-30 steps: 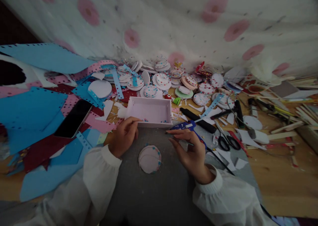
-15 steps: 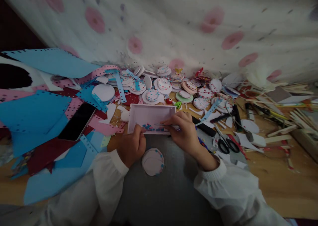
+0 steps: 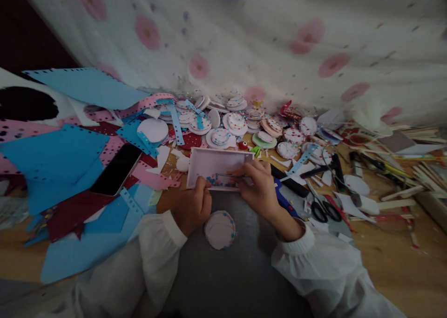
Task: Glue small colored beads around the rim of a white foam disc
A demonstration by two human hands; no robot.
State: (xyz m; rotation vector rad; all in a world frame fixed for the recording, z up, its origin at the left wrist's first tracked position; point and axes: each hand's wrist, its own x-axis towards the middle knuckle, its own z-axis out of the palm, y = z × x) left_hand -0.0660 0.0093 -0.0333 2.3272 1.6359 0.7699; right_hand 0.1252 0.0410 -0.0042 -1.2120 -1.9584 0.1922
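Observation:
My left hand [image 3: 195,204] grips the near left corner of a shallow white box [image 3: 223,156], thumb over its rim. Small blue and red beads [image 3: 218,182] lie along the box's near side. Between the pinched fingers of my right hand [image 3: 256,187] is a pair of slim metal tweezers [image 3: 225,175], pointing left over the beads; its far end is hidden in the hand. Nearer to me, a white paper disc [image 3: 219,230] with blue and red dots on its edge lies flat on a grey mat [image 3: 220,280].
Dotted paper discs [image 3: 235,122] are piled behind the box. Coloured sheets [image 3: 56,155] and a phone [image 3: 117,169] lie at left. On the right are black-handled scissors [image 3: 324,210], a blue-and-black glue gun [image 3: 284,198] and wooden sticks [image 3: 400,192]. A flowered curtain [image 3: 237,38] hangs behind.
The whole scene has shifted a little to the right in view as the camera turned. Both hands keep their grips, and the tweezers stay low over the beads.

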